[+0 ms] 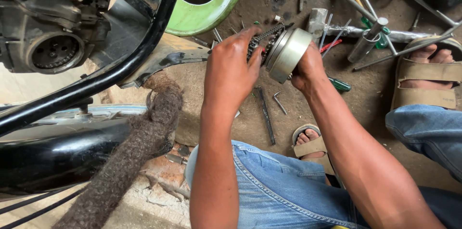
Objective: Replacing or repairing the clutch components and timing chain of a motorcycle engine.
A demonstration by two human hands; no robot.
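- Nearest the camera, the person squats in blue jeans (288, 185), both forearms reaching out over the knees so the work sits in mid-air above the dirt floor (365, 89) rather than lying in the grit.
- The left hand (233, 65) has its back to the camera, fingers curled forward and closed on the greasy drive chain (262, 41) and the sprocket side of the part, apparently steadying it.
- The right hand (308, 67) cups the round metal clutch drum (288, 53) from below and behind, clamped on its rim; the drum tilts with its open face toward the left hand. The two hands are close together, joined by the part.
- Below the hands on the floor lie a hex key (279, 101) and a dark rod (265, 116), within easy reach.
- At the left stands the motorcycle: black frame tube (120, 67), engine case (53, 51) with an open round port facing the person.
- Farther off, along the top edge of the floor, lie a hammer (317, 19), socket wrenches (365, 39), and a green basin (211, 7).
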